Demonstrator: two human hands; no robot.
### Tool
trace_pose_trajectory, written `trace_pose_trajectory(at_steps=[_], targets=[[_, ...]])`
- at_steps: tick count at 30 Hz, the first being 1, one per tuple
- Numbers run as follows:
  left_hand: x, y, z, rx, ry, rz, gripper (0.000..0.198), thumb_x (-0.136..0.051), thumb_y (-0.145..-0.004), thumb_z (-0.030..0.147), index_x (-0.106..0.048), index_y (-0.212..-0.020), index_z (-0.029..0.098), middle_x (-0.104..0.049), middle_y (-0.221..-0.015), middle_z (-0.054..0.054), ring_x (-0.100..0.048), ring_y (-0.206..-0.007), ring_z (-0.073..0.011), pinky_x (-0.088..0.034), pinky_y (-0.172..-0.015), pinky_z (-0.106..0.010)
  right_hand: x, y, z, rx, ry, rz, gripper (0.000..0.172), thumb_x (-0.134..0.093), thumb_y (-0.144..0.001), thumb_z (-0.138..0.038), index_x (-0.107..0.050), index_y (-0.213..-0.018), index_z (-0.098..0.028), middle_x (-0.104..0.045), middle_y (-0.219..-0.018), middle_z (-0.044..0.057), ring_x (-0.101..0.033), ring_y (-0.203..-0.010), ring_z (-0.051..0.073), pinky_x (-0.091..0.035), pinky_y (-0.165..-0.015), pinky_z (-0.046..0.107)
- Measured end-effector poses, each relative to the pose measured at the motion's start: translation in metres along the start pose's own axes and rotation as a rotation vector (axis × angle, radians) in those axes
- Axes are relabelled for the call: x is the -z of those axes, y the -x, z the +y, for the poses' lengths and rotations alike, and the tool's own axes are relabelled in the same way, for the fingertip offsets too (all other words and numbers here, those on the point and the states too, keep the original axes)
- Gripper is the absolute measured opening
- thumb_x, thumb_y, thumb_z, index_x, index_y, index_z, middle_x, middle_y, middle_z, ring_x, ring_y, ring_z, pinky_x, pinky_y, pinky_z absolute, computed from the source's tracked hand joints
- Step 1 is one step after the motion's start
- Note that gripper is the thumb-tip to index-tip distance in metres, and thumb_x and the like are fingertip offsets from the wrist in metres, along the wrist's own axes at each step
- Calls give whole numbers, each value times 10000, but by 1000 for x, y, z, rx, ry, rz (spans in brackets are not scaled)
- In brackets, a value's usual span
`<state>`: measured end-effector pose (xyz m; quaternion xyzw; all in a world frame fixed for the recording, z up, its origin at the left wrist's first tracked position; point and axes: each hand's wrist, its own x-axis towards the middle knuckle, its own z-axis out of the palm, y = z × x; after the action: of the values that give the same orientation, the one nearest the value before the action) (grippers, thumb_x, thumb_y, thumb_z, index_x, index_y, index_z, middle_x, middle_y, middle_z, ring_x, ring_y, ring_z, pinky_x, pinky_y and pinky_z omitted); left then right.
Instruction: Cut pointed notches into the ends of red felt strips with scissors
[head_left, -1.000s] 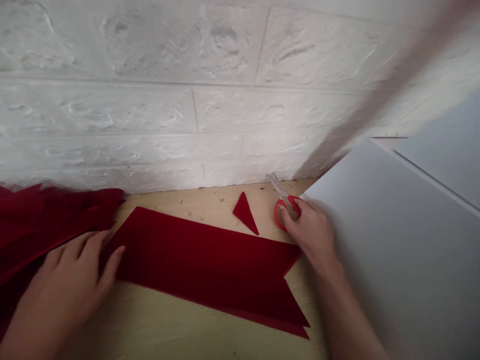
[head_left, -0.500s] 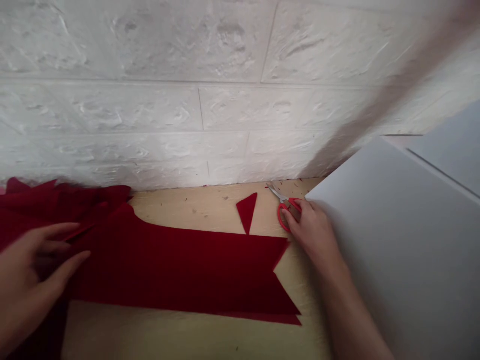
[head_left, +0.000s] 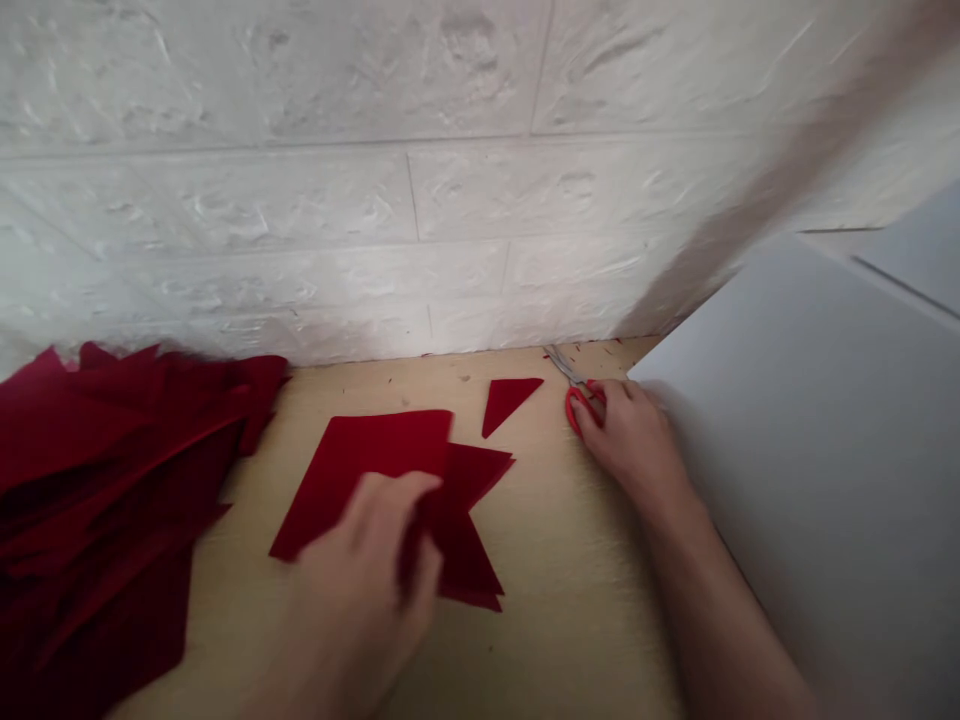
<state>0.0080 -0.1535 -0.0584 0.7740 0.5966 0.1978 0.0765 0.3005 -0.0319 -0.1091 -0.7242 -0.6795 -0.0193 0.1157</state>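
My left hand (head_left: 375,570), somewhat blurred, is over a piece of red cloth (head_left: 337,460) lying doubled over on itself. Its fingers and thumb are curled round an edge of the cloth. A V-shaped notch cuts into the cloth's right end, where two layers show. At the right, my right hand (head_left: 637,435) grips the red handles of a pair of scissors (head_left: 574,380), whose blades rest on the table pointing toward the wall. Between the hands lies a small red triangle of cloth (head_left: 510,402), apart from the larger piece.
A heap of red cloth (head_left: 105,500) covers the left side of the table (head_left: 570,560). Behind rises a white brick-patterned wall (head_left: 315,200). A pale, flat-sided panel (head_left: 810,420) stands close beside my right arm. Tiny red scraps lie near the blades.
My left hand has moved right from the heap, and the long notched cloth is now folded over and shorter. The small triangle has turned. My right hand stays at the scissors.
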Motion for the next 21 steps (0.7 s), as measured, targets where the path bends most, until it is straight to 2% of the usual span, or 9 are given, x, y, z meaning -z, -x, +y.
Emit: trace_pose_trajectory(at_steps=[2,4,6,8,11,13,15,18,21], targets=[[-31,-2,24,-20,-38,-57,305,-407,-955,186,-502,-1243,212,-690,-1016,-48,-698,-707,-146,-550,-534,-237,-1,1,-1,-3,15,-5,363,-484,-973,-379,-659,-1140,-107,-679,-1129,187,-633,-1003,323,-479,-856,425],[-48,0,33,-99,-35,-75,378,-447,-978,292,-428,-1329,154,-706,-1062,-95,-724,-868,-208,-608,-647,-305,0,1,-2,-16,22,-9,352,-493,-970,-376,-658,-1140,-116,-678,-1141,182,-630,-1009,324,-477,-863,429],[-46,5,24,-174,5,-51,499,-460,-988,412,-362,-1389,132,-711,-1068,-110,-713,-921,-220,-616,-728,-326,2,2,-4,-25,22,-16,346,-496,-969,-371,-659,-1139,-119,-674,-1145,183,-627,-1008,322,-476,-865,429],[-30,8,1,-197,4,10,478,-425,-1002,432,-377,-1387,153,-710,-1060,-103,-696,-908,-206,-602,-760,-313,4,2,-5,-20,19,-17,344,-487,-969,-359,-662,-1133,-112,-669,-1141,192,-620,-1008,325,-475,-868,435],[-4,6,-42,-6,-224,84,373,-396,-1000,411,-521,-1269,183,-688,-1143,-132,-649,-1023,-289,-556,-897,-434,6,3,-6,16,15,27,351,-448,-972,-354,-673,-1095,-115,-664,-1115,196,-601,-999,331,-472,-876,461],[4,2,-61,216,-378,-4,488,-374,-982,486,-551,-1281,143,-656,-1179,-185,-617,-1047,-370,-527,-884,-517,6,3,-6,42,10,69,359,-431,-972,-362,-682,-1068,-123,-664,-1093,189,-587,-996,332,-469,-887,468],[4,-2,-69,389,-415,-114,573,-360,-971,502,-519,-1337,91,-645,-1188,-219,-618,-1056,-394,-525,-844,-511,4,2,-5,57,13,97,368,-433,-967,-376,-689,-1054,-127,-664,-1071,183,-577,-997,334,-468,-892,467],[-2,-12,-64,528,-274,-200,502,-385,-952,386,-500,-1334,82,-676,-1152,-198,-663,-1027,-335,-531,-820,-442,-1,-1,-4,70,26,119,373,-455,-952,-392,-697,-1052,-126,-666,-1058,181,-571,-996,343,-471,-893,470],[5,-24,-59,583,44,-224,485,-457,-882,351,-520,-1288,91,-710,-942,-119,-686,-821,-264,-540,-725,-394,-5,-3,-3,96,16,120,363,-470,-936,-383,-699,-1048,-125,-670,-1060,184,-569,-1005,349,-471,-903,479]])
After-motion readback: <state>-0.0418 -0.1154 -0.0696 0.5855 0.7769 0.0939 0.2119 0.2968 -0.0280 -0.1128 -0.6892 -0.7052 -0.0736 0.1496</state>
